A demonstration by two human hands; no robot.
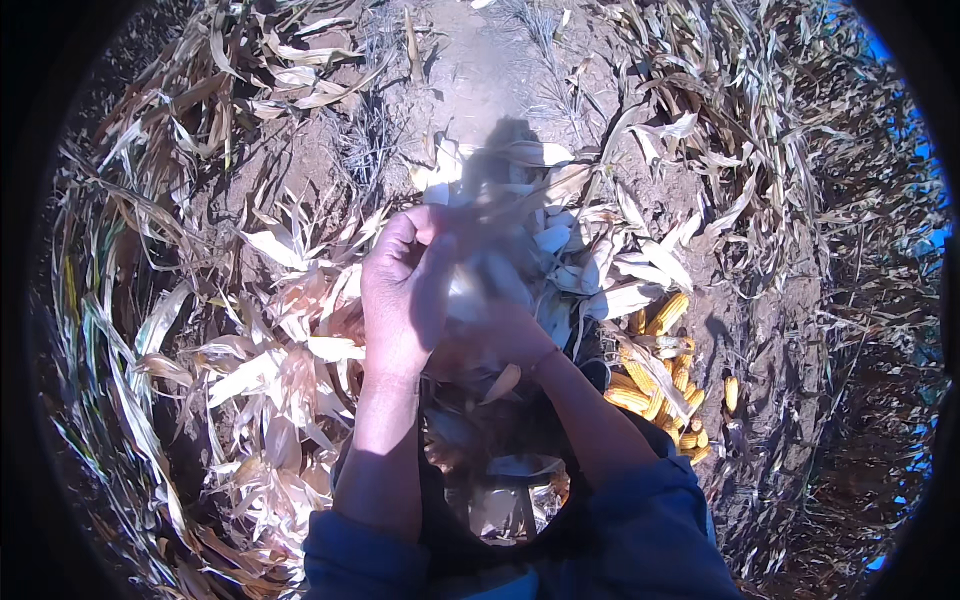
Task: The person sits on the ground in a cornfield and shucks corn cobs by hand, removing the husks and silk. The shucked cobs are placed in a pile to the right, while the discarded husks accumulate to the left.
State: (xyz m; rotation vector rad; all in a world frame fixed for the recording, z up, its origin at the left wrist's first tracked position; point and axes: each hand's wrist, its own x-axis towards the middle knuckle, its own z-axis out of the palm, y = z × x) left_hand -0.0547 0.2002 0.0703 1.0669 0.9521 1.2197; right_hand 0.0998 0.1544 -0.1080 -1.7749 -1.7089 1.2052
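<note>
My left hand (pixel 409 281) is raised over a heap of dry corn husks, its fingers curled; what lies between them cannot be made out. Beside it, lower and to the right, my right hand (pixel 499 330) is blurred and in shadow near a pale, blurred thing, perhaps a husked ear or husk. A small loose husk piece (pixel 501 382) shows just below the right hand. White and tan corn husks (pixel 551 240) lie beyond the hands. Husked yellow corn ears (pixel 637 382) are piled on the ground to the right, with a dry leaf across them.
More loose husks (pixel 277 382) cover the ground at the left. Rows of dry corn stalks (pixel 750 82) lie on both sides. A single yellow ear (pixel 731 394) rests right of the pile. Bare soil (pixel 465 67) shows ahead, and a low stool (pixel 514 499) is between my legs.
</note>
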